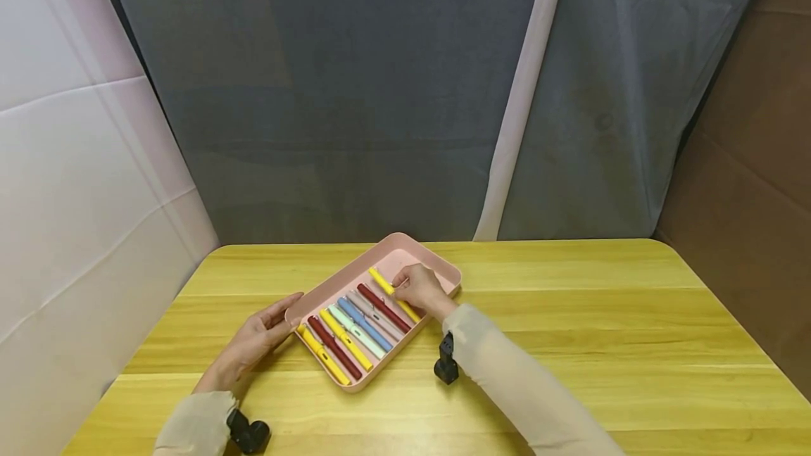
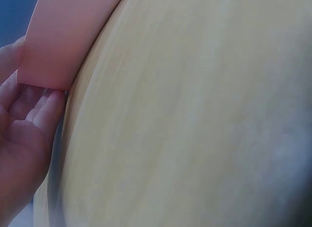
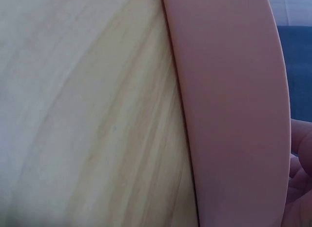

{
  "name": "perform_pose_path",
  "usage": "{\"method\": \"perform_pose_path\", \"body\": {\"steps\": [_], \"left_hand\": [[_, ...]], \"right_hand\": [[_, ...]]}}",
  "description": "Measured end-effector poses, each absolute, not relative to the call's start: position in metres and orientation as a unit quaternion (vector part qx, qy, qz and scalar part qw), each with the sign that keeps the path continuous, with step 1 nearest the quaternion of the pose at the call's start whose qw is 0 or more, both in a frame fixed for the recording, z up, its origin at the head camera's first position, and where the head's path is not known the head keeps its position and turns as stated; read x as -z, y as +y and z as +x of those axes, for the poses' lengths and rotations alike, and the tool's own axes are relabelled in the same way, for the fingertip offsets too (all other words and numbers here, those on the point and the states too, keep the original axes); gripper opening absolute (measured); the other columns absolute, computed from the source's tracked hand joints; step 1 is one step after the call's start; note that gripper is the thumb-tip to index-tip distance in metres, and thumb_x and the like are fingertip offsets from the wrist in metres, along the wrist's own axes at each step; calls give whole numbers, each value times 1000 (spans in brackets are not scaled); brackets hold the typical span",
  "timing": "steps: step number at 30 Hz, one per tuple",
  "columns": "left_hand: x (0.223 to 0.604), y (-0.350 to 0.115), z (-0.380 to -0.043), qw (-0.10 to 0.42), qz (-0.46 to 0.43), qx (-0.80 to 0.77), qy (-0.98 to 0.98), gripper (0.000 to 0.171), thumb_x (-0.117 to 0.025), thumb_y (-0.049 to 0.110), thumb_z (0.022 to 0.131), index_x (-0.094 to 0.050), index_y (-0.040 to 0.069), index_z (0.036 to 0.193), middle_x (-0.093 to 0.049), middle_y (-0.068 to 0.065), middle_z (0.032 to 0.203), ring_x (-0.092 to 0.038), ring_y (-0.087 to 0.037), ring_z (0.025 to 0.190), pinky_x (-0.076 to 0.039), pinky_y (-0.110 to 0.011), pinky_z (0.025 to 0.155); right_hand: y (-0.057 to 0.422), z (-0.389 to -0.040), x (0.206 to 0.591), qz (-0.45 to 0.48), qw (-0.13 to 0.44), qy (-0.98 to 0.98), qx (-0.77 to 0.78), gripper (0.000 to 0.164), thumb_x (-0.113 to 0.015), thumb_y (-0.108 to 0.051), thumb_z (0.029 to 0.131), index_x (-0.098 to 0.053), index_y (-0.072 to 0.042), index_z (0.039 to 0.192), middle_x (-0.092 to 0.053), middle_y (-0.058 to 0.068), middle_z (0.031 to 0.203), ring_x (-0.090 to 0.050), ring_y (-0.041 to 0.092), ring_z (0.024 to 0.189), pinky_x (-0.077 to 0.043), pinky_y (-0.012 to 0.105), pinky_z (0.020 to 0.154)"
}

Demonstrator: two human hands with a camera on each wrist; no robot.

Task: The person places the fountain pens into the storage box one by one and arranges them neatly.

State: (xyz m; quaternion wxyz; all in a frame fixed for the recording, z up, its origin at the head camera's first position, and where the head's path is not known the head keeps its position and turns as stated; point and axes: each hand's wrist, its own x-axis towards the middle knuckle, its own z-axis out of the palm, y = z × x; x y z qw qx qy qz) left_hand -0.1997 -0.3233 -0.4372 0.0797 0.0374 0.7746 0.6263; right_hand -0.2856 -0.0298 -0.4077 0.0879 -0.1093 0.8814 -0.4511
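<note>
A pink rectangular tray lies slanted on the table with a row of capped pens in it. My left hand grips the tray's left corner, thumb at the rim and fingers along the outside; the left wrist view shows this hand against the pink wall. Over the tray's right part, my right hand pinches a yellow pen by its middle. Beside that pen lies a dark red pen. In the right wrist view, the tray wall hides most of my right hand.
Further along the row lie a pale pink pen, a blue pen, a mint pen, a yellow pen, another dark red pen and a yellow pen. Wood-grain table surrounds the tray; a grey curtain hangs behind.
</note>
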Motion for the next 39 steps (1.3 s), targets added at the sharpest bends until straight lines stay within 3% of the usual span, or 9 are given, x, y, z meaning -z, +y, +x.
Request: {"method": "perform_pose_path", "body": {"steps": [6, 11, 17, 28, 39], "left_hand": [[440, -322, -199, 74, 42, -628, 773, 64, -57, 15, 94, -26, -5, 146, -40, -9, 142, -49, 10, 104, -43, -11, 86], [441, -322, -199, 70, 50, -636, 767, 64, -57, 13, 94, -25, -6, 145, -48, 13, 128, -50, 10, 105, -43, -11, 85], [441, -322, -199, 65, 55, -642, 762, 64, -58, 12, 93, -25, -8, 144, -51, 26, 116, -50, 9, 104, -43, -11, 84], [442, -323, -198, 67, 57, -642, 761, 64, -57, 12, 94, -24, -9, 145, -52, 29, 113, -51, 9, 103, -44, -11, 83], [442, -323, -199, 69, 59, -644, 760, 64, -57, 12, 94, -24, -8, 145, -51, 25, 117, -50, 9, 105, -43, -11, 85]], "right_hand": [[-31, -285, 410, -114, 91, 886, 439, 11, -76, -5, 75, -67, -3, 81, -59, 2, 70, -49, 12, 61, -41, 20, 55], [-31, -285, 411, -119, 94, 886, 437, 10, -76, -5, 76, -68, -2, 82, -61, 3, 73, -50, 12, 62, -42, 21, 55], [-32, -284, 411, -129, 88, 888, 432, 10, -75, -4, 75, -68, -2, 82, -61, 3, 72, -50, 12, 61, -42, 21, 55], [-36, -283, 411, -116, 83, 905, 402, 10, -78, -5, 74, -69, -5, 78, -64, 2, 78, -50, 15, 71, -45, 27, 69], [-35, -283, 414, -131, 70, 910, 388, 8, -76, -5, 74, -70, -5, 80, -66, 3, 81, -50, 14, 70, -45, 31, 75]]}}
